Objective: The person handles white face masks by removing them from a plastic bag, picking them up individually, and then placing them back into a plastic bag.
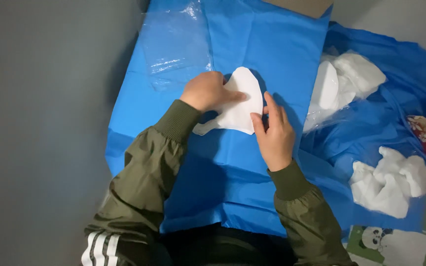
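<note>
A white folded mask-like piece of fabric (242, 101) lies on a blue sheet (252, 44) in front of me. My left hand (207, 91) presses on its left side, fingers laid flat over it. My right hand (273, 133) touches its right edge with thumb and fingertips. A thin white strap trails from the piece toward my left cuff. Both arms wear olive-green sleeves.
A clear plastic wrapper (176, 42) lies on the blue sheet at the upper left. To the right, more white pieces in clear plastic (343, 81) and a crumpled white bundle (390, 182) rest on rumpled blue sheeting. A patterned mat (395, 244) shows at the lower right.
</note>
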